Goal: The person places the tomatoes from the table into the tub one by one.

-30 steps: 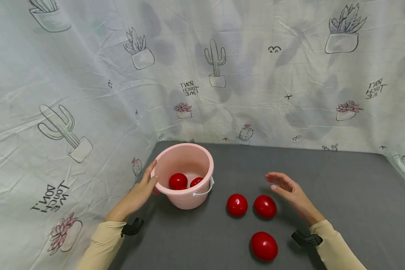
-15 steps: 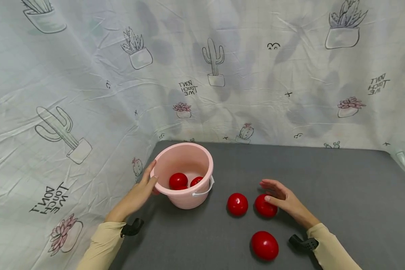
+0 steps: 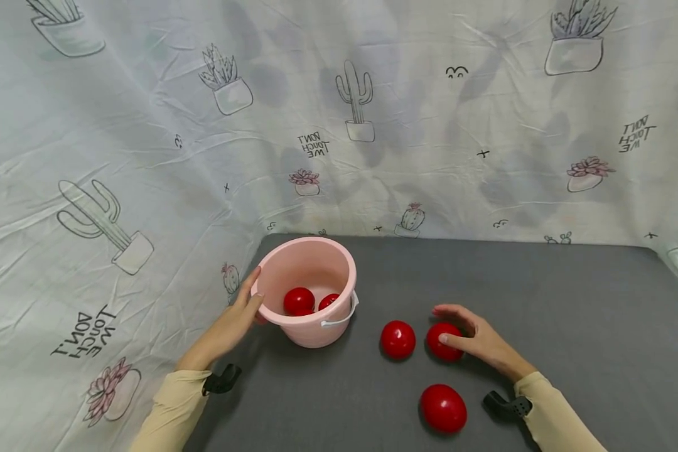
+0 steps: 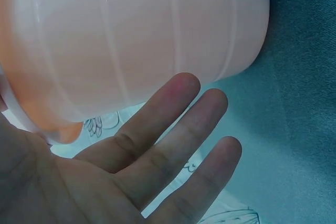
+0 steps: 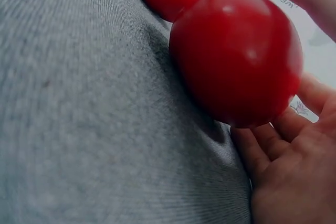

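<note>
A pink bucket [image 3: 311,336] with a white handle leans slightly. My left hand [image 3: 231,323] grips its left rim between thumb and index finger, and the left wrist view shows the other fingers [image 4: 173,140] extended beside its outer wall. Inside lie several glossy red tomatoes [image 3: 299,301], partly hidden by the rim. My right hand [image 3: 483,342] curves loosely around a red tomato [image 3: 442,342] on the table. In the right wrist view its fingers are behind that tomato [image 5: 236,59], while the thumb stands apart from it. Another tomato [image 3: 398,339] sits just left of it.
A third loose tomato [image 3: 443,408] rests nearer the front of the dark grey table [image 3: 570,301]. White cloth printed with cactus drawings [image 3: 418,125] encloses the back and the left side. Each wrist wears a black strap with a camera.
My right hand has come down and left, from beside the right-hand tomato to around it. The left hand stays at the bucket, and the tomatoes keep their places.
</note>
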`<act>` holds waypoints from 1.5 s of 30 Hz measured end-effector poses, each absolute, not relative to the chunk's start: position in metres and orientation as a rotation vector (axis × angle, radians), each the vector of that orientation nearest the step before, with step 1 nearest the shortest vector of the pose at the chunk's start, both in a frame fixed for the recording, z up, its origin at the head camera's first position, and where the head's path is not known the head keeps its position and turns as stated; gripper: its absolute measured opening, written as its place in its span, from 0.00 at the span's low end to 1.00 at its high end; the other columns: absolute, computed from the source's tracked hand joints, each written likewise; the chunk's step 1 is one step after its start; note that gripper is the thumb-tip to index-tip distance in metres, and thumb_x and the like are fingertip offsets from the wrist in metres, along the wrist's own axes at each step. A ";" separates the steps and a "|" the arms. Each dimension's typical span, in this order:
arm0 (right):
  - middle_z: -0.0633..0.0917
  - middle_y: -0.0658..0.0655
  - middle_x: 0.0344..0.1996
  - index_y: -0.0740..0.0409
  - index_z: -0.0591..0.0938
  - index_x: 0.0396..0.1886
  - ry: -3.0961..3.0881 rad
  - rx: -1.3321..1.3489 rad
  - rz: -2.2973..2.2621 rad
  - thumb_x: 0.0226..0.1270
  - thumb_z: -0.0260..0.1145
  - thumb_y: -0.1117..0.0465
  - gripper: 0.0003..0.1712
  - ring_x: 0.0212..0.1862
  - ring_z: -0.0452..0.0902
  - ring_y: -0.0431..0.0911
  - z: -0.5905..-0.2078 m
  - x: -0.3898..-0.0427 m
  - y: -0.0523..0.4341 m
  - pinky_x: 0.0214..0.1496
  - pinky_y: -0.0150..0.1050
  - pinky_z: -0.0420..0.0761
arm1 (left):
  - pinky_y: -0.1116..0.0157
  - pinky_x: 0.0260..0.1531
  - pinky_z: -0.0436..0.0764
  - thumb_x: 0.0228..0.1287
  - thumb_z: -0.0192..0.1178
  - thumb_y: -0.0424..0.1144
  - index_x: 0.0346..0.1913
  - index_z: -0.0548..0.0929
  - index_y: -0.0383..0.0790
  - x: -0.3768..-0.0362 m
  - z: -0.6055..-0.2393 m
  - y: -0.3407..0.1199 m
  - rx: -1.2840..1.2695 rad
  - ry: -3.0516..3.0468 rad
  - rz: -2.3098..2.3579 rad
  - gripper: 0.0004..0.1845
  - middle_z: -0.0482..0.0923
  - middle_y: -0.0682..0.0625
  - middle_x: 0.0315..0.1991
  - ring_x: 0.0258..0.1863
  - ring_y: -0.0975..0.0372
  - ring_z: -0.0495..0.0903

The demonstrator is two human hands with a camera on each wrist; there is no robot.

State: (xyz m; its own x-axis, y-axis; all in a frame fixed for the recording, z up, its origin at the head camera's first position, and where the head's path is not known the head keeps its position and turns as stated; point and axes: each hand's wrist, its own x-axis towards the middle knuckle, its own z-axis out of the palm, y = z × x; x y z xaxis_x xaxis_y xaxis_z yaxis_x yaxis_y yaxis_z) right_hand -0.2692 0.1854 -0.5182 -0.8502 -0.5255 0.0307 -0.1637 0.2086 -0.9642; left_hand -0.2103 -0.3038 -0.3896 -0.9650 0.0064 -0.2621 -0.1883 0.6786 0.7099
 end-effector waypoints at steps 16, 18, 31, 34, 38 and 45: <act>0.78 0.59 0.66 0.52 0.73 0.70 2.260 -0.678 -1.576 0.68 0.70 0.57 0.32 0.62 0.69 0.24 -0.518 -0.269 0.184 0.63 0.26 0.70 | 0.49 0.55 0.78 0.80 0.34 0.62 0.78 0.32 0.78 -0.213 -0.393 -0.303 -0.149 2.647 1.172 0.32 0.81 0.43 0.49 0.54 0.50 0.81; 0.78 0.58 0.66 0.51 0.73 0.70 2.263 -0.676 -1.566 0.68 0.70 0.57 0.31 0.61 0.68 0.24 -0.518 -0.269 0.184 0.62 0.28 0.71 | 0.48 0.54 0.78 0.80 0.34 0.62 0.78 0.32 0.77 -0.214 -0.393 -0.303 -0.145 2.649 1.176 0.32 0.80 0.42 0.50 0.53 0.51 0.81; 0.75 0.62 0.65 0.49 0.72 0.70 2.218 -0.596 -1.496 0.66 0.72 0.55 0.34 0.54 0.76 0.39 -0.513 -0.267 0.180 0.49 0.37 0.81 | 0.49 0.54 0.79 0.80 0.35 0.62 0.78 0.33 0.79 -0.213 -0.393 -0.302 -0.150 2.652 1.179 0.33 0.79 0.42 0.56 0.53 0.50 0.82; 0.76 0.61 0.64 0.49 0.73 0.70 2.236 -0.601 -1.484 0.65 0.73 0.54 0.34 0.54 0.76 0.41 -0.511 -0.267 0.179 0.49 0.37 0.81 | 0.48 0.54 0.79 0.80 0.35 0.62 0.78 0.33 0.77 -0.213 -0.390 -0.301 -0.144 2.658 1.174 0.33 0.80 0.42 0.55 0.53 0.51 0.82; 0.76 0.60 0.62 0.47 0.73 0.69 2.284 -0.636 -1.423 0.62 0.74 0.53 0.36 0.55 0.76 0.47 -0.510 -0.266 0.179 0.48 0.41 0.81 | 0.46 0.55 0.79 0.80 0.35 0.62 0.79 0.32 0.75 -0.212 -0.389 -0.300 -0.140 2.658 1.170 0.33 0.80 0.42 0.55 0.54 0.52 0.83; 0.75 0.59 0.62 0.43 0.73 0.69 2.306 -0.634 -1.346 0.60 0.76 0.51 0.37 0.56 0.74 0.52 -0.509 -0.264 0.178 0.47 0.43 0.80 | 0.45 0.57 0.78 0.81 0.34 0.62 0.78 0.32 0.77 -0.211 -0.391 -0.302 -0.149 2.647 1.170 0.32 0.80 0.42 0.56 0.55 0.51 0.82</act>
